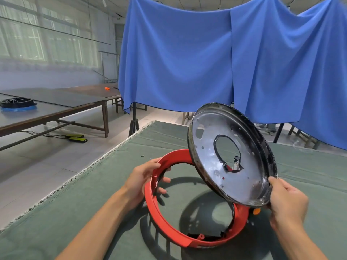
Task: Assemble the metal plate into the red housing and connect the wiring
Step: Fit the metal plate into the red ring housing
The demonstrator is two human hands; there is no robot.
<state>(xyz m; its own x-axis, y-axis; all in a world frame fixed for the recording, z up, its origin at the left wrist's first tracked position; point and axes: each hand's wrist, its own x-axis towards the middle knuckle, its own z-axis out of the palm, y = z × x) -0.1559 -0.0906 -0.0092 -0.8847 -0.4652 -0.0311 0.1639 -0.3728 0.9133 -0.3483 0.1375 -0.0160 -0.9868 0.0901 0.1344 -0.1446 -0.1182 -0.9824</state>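
The metal plate (232,156), judged stiff and light, is gripped at its rim by the right hand (287,201); the red housing (163,212) is held by the left hand (144,177).

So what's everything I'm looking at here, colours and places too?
metal plate: one, silver with dark rim, held tilted above the housing
red housing: one, red ring, on the green cloth
green cloth: one, covers the near table
blue drape: hangs behind
black round part: one, on blue base, far left table
orange item: one, small, far table
left hand: grips the housing rim
right hand: grips the plate's edge
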